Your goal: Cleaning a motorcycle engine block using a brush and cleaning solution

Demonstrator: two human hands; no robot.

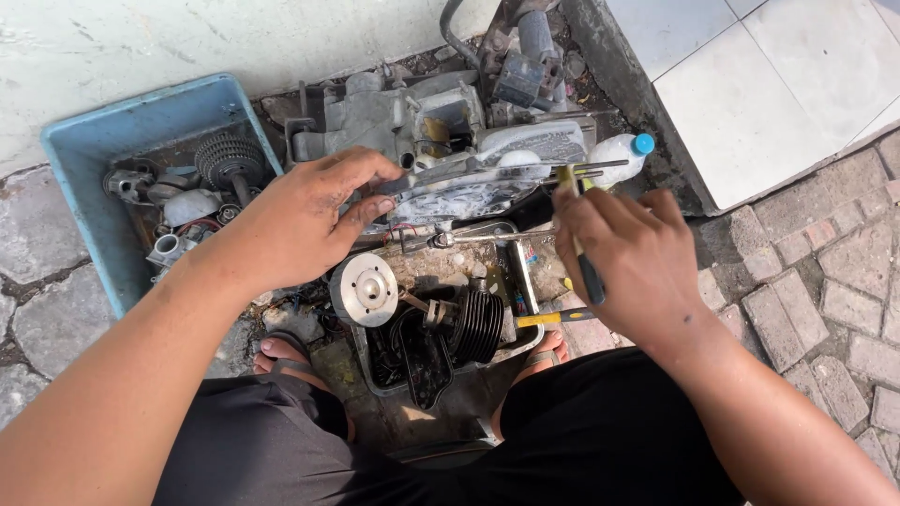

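Note:
A grey, grimy engine case (469,159) lies on the ground in front of me. My left hand (305,220) rests palm down on its left side, fingers spread over the cover and pressing on it. My right hand (628,262) is closed around a screwdriver with a yellow and black handle (586,267); its thin shaft points up toward the case's right edge. Below the case sit a round silver disc (364,289) and a black finned cylinder (473,326).
A blue plastic tray (94,141) at left holds gears and small metal parts. A white bottle with a blue cap (623,150) lies by the case. A second yellow-handled tool (553,318) lies near my right foot. Pale tiles at upper right, paving stones around.

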